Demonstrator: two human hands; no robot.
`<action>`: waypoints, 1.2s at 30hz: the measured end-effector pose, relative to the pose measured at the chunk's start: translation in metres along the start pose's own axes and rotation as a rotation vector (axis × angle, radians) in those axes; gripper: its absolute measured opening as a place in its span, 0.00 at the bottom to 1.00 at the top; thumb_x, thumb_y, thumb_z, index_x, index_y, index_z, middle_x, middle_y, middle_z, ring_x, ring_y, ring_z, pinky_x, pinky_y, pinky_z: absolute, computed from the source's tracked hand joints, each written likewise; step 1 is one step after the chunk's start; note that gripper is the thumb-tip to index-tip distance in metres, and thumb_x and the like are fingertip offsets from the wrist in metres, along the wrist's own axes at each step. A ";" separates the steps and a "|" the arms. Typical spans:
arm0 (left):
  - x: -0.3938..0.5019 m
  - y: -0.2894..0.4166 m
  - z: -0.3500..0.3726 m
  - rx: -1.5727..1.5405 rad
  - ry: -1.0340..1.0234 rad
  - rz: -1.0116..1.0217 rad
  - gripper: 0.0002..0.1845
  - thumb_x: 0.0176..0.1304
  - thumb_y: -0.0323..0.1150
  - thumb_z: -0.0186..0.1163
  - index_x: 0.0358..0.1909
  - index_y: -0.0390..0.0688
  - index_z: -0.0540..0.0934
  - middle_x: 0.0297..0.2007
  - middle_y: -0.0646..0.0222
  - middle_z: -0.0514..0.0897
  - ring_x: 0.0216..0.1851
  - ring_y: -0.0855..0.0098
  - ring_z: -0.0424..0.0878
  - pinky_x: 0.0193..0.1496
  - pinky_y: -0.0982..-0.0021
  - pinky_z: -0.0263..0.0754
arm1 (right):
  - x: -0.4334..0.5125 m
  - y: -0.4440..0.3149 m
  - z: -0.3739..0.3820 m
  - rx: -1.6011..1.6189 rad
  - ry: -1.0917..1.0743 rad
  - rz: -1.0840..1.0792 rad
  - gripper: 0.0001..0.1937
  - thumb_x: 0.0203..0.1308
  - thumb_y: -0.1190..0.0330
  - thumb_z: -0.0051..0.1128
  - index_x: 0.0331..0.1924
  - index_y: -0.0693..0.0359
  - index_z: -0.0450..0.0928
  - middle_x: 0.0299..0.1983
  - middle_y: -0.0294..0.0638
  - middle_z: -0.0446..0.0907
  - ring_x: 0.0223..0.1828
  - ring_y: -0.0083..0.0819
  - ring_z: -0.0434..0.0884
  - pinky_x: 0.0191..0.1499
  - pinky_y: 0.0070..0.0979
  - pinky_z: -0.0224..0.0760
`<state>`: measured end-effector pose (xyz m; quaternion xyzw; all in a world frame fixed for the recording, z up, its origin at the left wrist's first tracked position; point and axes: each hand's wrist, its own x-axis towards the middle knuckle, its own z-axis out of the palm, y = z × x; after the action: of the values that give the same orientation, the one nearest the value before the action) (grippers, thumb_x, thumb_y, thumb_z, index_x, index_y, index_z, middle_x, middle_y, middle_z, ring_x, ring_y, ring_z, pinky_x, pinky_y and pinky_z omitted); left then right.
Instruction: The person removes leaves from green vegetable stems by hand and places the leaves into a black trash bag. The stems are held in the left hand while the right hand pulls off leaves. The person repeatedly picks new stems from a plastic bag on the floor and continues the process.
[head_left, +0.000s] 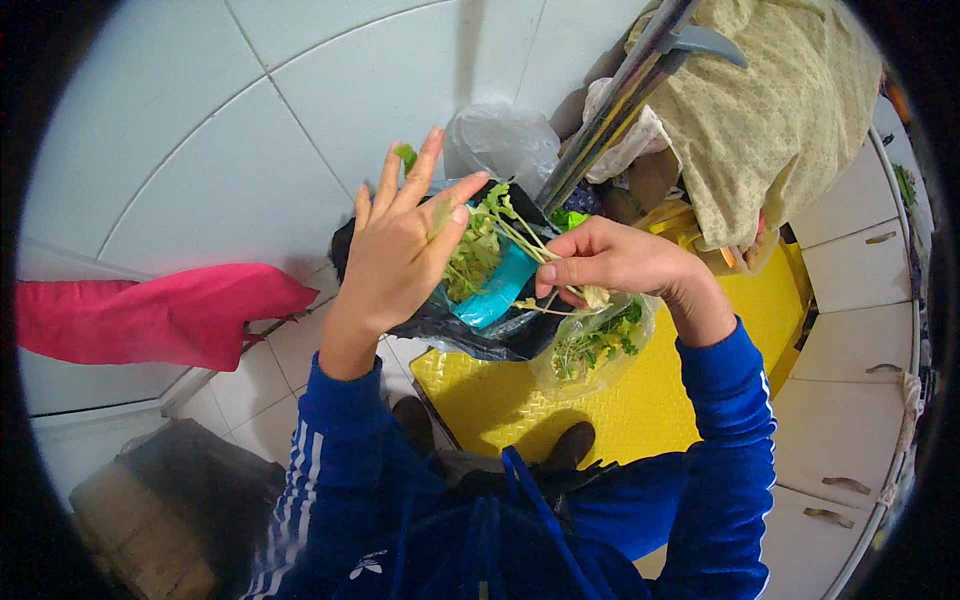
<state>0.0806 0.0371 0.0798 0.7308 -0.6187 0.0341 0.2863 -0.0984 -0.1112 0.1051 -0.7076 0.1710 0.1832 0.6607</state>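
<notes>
My right hand pinches the pale stems of a leafy green sprig between thumb and fingers. My left hand is raised with its fingers spread, and a scrap of green leaf shows at the fingers. A blurred pale green bit lies near its thumb. Below both hands gapes a black plastic bag with a turquoise plastic lining. Wilted yellow-green leaves lie inside. Under my right hand, a clear plastic bag contains fresh-looking greens.
A yellow textured mat covers the floor around my shoes. Metal poles slant beside the black bag. A patterned cloth drapes over something at upper right. White cabinets line the right; pink cloth hangs left.
</notes>
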 end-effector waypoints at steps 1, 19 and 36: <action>0.000 0.000 0.000 0.012 0.021 0.017 0.18 0.63 0.41 0.44 0.54 0.59 0.72 0.62 0.68 0.62 0.57 0.51 0.64 0.59 0.50 0.51 | 0.001 0.000 0.001 0.006 0.000 0.001 0.14 0.59 0.59 0.51 0.30 0.62 0.79 0.18 0.28 0.73 0.20 0.12 0.67 0.23 0.13 0.58; 0.001 0.017 0.015 -0.608 -0.264 0.014 0.16 0.60 0.30 0.48 0.48 0.36 0.73 0.43 0.60 0.77 0.48 0.62 0.73 0.60 0.61 0.54 | 0.019 -0.004 -0.003 0.074 -0.015 -0.045 0.14 0.59 0.59 0.51 0.31 0.61 0.79 0.17 0.28 0.73 0.17 0.12 0.66 0.18 0.12 0.54; -0.002 -0.014 0.004 -0.595 -0.129 -0.186 0.09 0.58 0.29 0.52 0.32 0.33 0.76 0.23 0.68 0.77 0.25 0.79 0.71 0.29 0.77 0.65 | 0.022 0.008 0.004 0.164 0.317 -0.305 0.17 0.59 0.63 0.52 0.49 0.65 0.72 0.31 0.32 0.77 0.26 0.15 0.73 0.26 0.12 0.66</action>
<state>0.0914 0.0380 0.0703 0.6690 -0.5491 -0.2211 0.4495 -0.0826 -0.1082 0.0873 -0.6891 0.1780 -0.0466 0.7009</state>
